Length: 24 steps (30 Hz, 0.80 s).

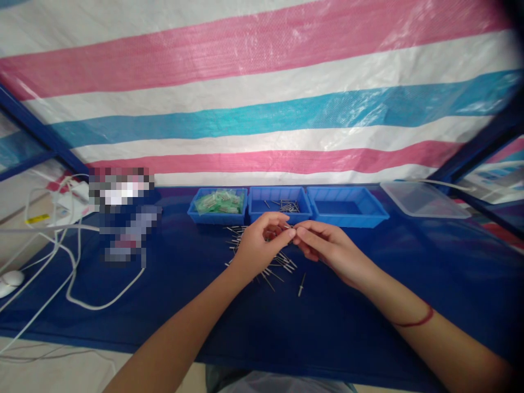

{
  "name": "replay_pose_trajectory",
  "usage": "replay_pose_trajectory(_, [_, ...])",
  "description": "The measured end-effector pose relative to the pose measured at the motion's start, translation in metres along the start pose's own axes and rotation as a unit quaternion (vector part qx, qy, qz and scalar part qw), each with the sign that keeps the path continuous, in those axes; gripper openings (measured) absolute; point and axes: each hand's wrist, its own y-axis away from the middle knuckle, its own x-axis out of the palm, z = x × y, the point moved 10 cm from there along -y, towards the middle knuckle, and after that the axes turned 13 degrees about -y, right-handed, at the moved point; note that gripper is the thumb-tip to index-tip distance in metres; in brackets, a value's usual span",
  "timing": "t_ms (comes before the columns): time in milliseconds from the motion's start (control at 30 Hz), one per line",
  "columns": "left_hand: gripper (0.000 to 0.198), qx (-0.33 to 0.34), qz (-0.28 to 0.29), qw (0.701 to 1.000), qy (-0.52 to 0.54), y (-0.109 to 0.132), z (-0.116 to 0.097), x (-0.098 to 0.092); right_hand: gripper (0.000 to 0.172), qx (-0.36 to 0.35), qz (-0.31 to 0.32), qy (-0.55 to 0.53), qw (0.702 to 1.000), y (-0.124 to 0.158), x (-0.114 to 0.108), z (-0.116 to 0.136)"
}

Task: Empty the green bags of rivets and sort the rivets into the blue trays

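My left hand [262,240] and my right hand [327,245] meet fingertip to fingertip above a scatter of several small metal pins [278,265] on the blue table [368,305]. Both hands are pinched closed on something small at the point where they touch, probably a pin, but it is too small to be sure. One pin [302,284] lies apart, nearer to me. Just behind the hands stand three blue trays in a row: the left tray [216,206] holds green parts, the middle tray [278,204] holds a few pins, the right tray [347,206] shows nothing inside.
A clear plastic lid or tray [426,199] lies at the far right. White cables [82,262] loop over the table's left side, beside a white mouse [11,279] and a blurred-out object [123,218]. A striped pink, white and blue tarp [262,98] hangs behind.
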Motion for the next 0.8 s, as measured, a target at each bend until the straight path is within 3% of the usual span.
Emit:
replay_pose_trajectory(133, [0.015, 0.001, 0.0, 1.0, -0.03, -0.001, 0.001, -0.001, 0.031, 0.004, 0.005, -0.016, 1.0, 0.0, 0.0, -0.002])
replay_pose_trajectory(567, [0.012, 0.12, -0.018, 0.987, -0.102, 0.004, -0.03, -0.006, 0.033, 0.022, 0.017, -0.028, 0.999, 0.002, 0.006, -0.004])
replay_pose_trajectory(800, [0.009, 0.133, -0.04, 0.983, -0.119, 0.004, -0.038, -0.012, 0.028, 0.004, -0.03, -0.093, 0.995, 0.003, -0.003, 0.003])
